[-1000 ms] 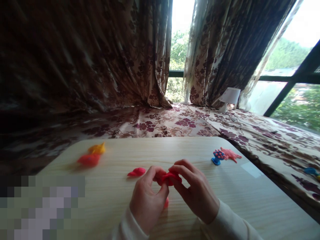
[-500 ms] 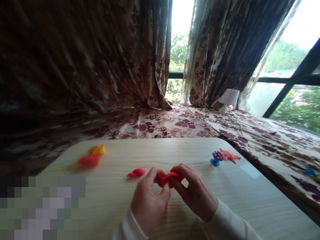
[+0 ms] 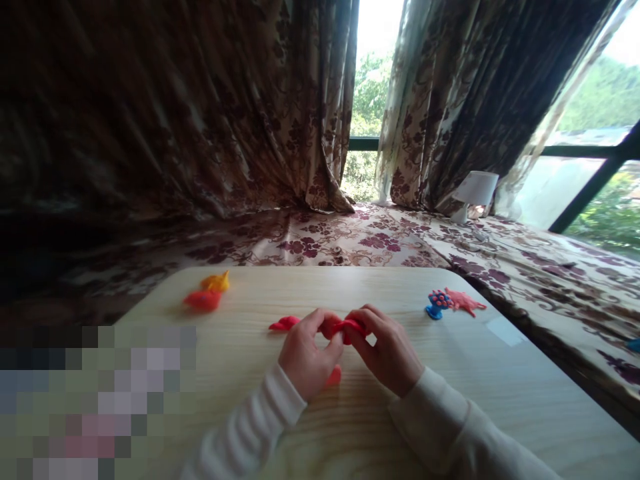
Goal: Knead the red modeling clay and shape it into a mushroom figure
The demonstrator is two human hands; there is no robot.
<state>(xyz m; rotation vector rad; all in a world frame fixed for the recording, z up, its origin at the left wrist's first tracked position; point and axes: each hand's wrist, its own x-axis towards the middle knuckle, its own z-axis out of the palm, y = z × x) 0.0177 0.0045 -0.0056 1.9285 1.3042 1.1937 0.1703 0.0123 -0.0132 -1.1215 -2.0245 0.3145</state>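
Between my two hands is a piece of red modelling clay [image 3: 350, 327], pinched from both sides above the table. My left hand [image 3: 309, 355] grips its left end with thumb and fingers. On the other end, the fingers of my right hand [image 3: 390, 350] are closed. A second red clay piece [image 3: 284, 323], pointed at one end, lies on the table just beyond my left hand. Below the hands another red lump [image 3: 333, 376] rests on the wood, partly covered by my left hand.
The pale wooden table [image 3: 280, 440] carries orange-red clay [image 3: 203, 301] and yellow clay [image 3: 216, 281] at the far left. A blue figure with pink dots [image 3: 437, 304] stands at the right, beside a flat pink clay shape [image 3: 465, 302]. Behind are a flowered cover [image 3: 345, 240] and a white lamp [image 3: 476, 188].
The view has shifted, so the table items sit slightly higher in it. Both hands still hold the red clay, and more of the lump below them shows now.
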